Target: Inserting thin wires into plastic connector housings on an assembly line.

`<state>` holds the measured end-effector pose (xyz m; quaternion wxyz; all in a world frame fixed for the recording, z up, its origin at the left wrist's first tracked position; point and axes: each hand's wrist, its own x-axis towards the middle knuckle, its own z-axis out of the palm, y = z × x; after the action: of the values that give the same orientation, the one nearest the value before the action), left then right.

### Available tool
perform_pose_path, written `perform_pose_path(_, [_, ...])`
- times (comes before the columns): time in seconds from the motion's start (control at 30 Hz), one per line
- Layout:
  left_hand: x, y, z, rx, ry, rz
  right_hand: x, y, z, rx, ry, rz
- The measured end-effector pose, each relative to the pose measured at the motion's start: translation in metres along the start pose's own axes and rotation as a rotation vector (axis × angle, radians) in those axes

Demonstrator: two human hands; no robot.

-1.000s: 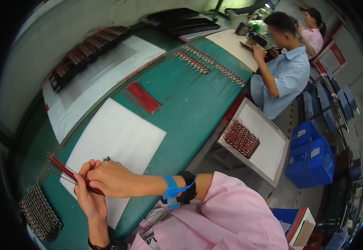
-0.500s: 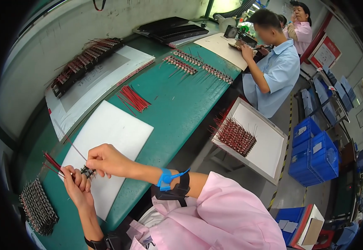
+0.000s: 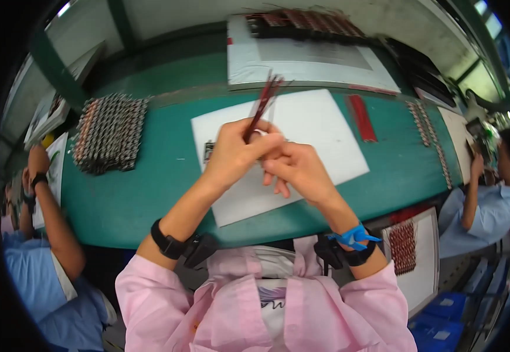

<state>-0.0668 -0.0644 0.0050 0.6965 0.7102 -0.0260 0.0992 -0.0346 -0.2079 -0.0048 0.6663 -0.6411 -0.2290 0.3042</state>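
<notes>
My left hand [image 3: 238,154] is closed around a bundle of dark red wires [image 3: 261,105] that points up and away over the white foam sheet [image 3: 319,123]. My right hand [image 3: 302,171] meets it at the fingertips, its thumb and fingers pinched together. Whatever lies between those fingers is hidden and blurred. A small dark circuit board piece [image 3: 208,151] shows just left of my left hand, over the foam; whether it is touched cannot be told. Both hands are above the foam sheet.
A stack of circuit board strips [image 3: 111,134] stands on the green table [image 3: 167,193] at left. Red wires [image 3: 361,117] lie right of the foam; board strips [image 3: 428,132] lie farther right. Co-workers sit left [image 3: 50,264] and right [image 3: 483,205]. A tray [image 3: 425,258] holds wired boards.
The view has swung left and now faces the table squarely. My right hand has come in close against my left, which still holds the wires.
</notes>
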Motion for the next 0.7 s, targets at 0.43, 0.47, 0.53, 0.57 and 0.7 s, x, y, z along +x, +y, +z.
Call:
perform_pose_path(0.43, [0.0,-0.022,-0.009,0.211,-0.185,-0.087,0.018,0.009,-0.017,0.082,0.182,-0.039])
perform_pose_path(0.47, [0.001,-0.023,-0.009,0.22,-0.198,-0.09,0.018,0.009,-0.018,0.083,0.184,-0.025])
perform_pose_path(0.53, [0.001,-0.022,-0.011,0.23,-0.211,-0.098,0.017,0.011,-0.018,0.085,0.188,0.003])
perform_pose_path(0.57, [0.0,-0.018,-0.011,0.258,-0.201,-0.101,0.018,0.011,-0.018,0.089,0.193,0.005])
perform_pose_path(0.7, [-0.006,-0.011,-0.009,0.364,-0.192,-0.061,0.018,0.011,-0.017,0.157,0.167,-0.003])
